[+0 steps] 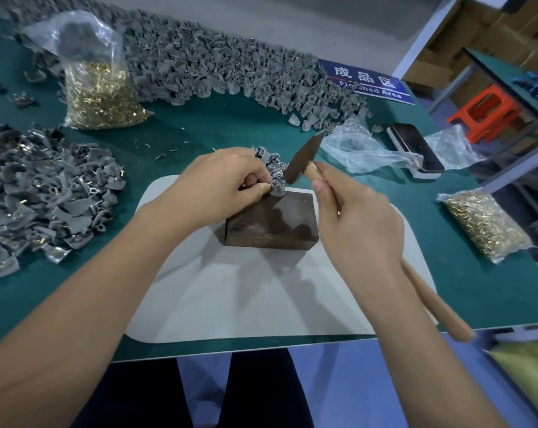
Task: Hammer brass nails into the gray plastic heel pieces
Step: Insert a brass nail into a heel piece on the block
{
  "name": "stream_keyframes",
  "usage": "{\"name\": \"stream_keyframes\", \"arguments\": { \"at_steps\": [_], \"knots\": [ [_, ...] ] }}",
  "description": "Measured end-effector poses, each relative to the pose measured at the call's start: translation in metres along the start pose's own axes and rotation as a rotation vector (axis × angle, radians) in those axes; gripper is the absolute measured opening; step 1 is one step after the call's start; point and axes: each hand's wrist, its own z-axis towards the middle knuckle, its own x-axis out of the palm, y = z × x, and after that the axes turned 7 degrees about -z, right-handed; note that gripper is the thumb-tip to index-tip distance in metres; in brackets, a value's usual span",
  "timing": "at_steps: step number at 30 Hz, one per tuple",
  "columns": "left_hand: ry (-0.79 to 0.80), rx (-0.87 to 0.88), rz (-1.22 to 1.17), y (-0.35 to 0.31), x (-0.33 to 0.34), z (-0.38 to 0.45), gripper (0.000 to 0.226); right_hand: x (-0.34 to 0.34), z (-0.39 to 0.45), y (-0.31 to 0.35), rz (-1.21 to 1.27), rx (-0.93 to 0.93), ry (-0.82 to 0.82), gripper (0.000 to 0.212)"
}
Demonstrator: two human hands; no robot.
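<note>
My left hand (221, 186) pinches a gray plastic heel piece (277, 187) against the far left corner of a dark metal block (272, 222). More gray pieces (269, 160) bunch beyond my fingers. My right hand (358, 223) grips the wooden handle of a hammer (304, 159); its dark head hangs tilted just right of the held piece, its lower end close to it. The handle's end (437, 307) sticks out past my wrist. No nail is plainly visible in the piece.
The block stands on a pale gray mat (246, 291) on the green table (199, 128). Heel pieces lie heaped at left (45, 193) and along the back (218, 66). Bags of brass nails sit back left (101, 94) and right (486, 223). A phone (415, 149) lies right.
</note>
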Motion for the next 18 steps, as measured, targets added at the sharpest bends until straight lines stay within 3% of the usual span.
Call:
{"name": "stream_keyframes", "arguments": {
  "at_steps": [3,6,10,18],
  "knots": [
    [-0.041,-0.032,-0.044,0.001,0.004,-0.001,0.005,0.003,0.008,-0.011,0.022,0.107,-0.003,0.027],
    [-0.064,-0.085,-0.327,-0.003,0.006,0.000,0.003,0.012,0.014,-0.030,0.004,0.238,0.083,0.025],
    [-0.037,-0.109,-0.517,-0.010,0.006,0.001,0.010,0.023,0.010,-0.053,0.112,0.386,0.144,0.027],
    [-0.047,-0.177,-0.731,-0.010,0.001,0.001,0.014,0.042,-0.003,-0.056,-0.124,0.293,0.170,0.028]
  ]
}}
